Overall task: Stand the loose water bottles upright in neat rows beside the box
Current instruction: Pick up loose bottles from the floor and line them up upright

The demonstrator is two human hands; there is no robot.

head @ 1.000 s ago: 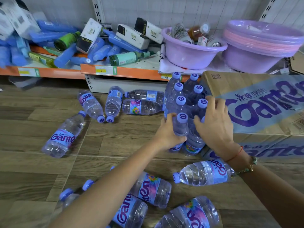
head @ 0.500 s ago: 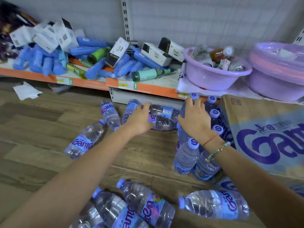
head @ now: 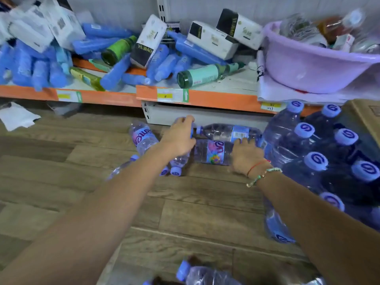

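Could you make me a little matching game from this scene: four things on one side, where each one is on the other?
Things:
1. purple basin
2. green bottle
3. white paper
4. upright water bottles

Places:
A. lying on the shelf
B. standing on the floor at right
C. on the floor at far left
D. on the shelf at right, holding bottles

Pairs: 1-D, 2-A, 3-C, 4-B

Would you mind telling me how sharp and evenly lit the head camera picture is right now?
Head view: motion blur smears the shelf clutter and lavender basin; the left hand and right hand read fairly sharp; upright bottles sit dark in shade; wide-angle bending curves the shelf edge.
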